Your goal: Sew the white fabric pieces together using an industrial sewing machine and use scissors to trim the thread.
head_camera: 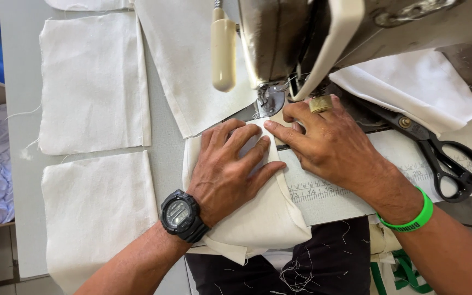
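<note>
My left hand [229, 166], with a black wristwatch [183, 214] on the wrist, lies flat with fingers spread on a folded piece of cream fabric [263, 218]. My right hand [323, 143], wearing a green wristband [411, 217] and a brass thimble [321, 104], presses the fabric's far edge just in front of the presser foot [269, 102] of the sewing machine [285, 38]. The fingertips of both hands nearly meet on the cloth.
Cut cream fabric pieces [91, 82] lie in stacks on the grey table [20, 180] to the left. Black scissors [446, 155] rest at the right beside white cloth [411, 82]. A ruler strip [323, 188] runs along the table edge. Loose threads cling to my dark trousers [301, 267].
</note>
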